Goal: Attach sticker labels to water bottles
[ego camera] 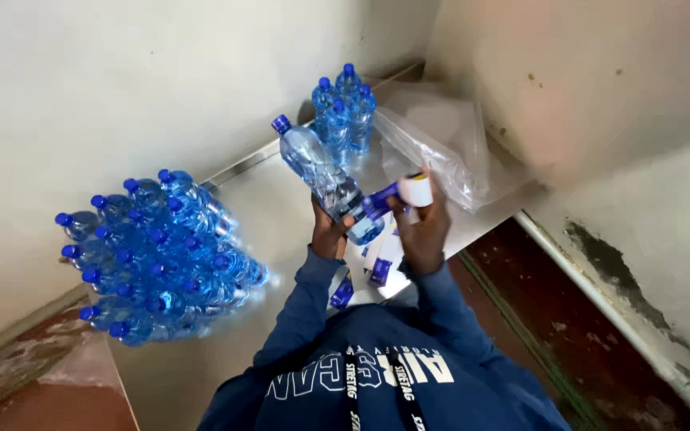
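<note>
Our left hand (327,231) grips a bottle (321,172), our right hand (421,231) pinches its label (397,191) half-wrapped, loose labels (377,271) below them still waiting.

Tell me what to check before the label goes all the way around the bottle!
1. Bottle held firmly: ok, the left hand grips its lower end.
2. Cap on: ok, the blue cap is in place.
3. Label in hand: ok, the right hand holds the blue and white strip against the bottle.
4. Label straight: cannot tell, the picture is blurred there.
5. More labels ready: ok, loose labels lie on the table below the hands.
6. Finished bottles out of the way: ok, the big pile lies to the left, apart.
</note>
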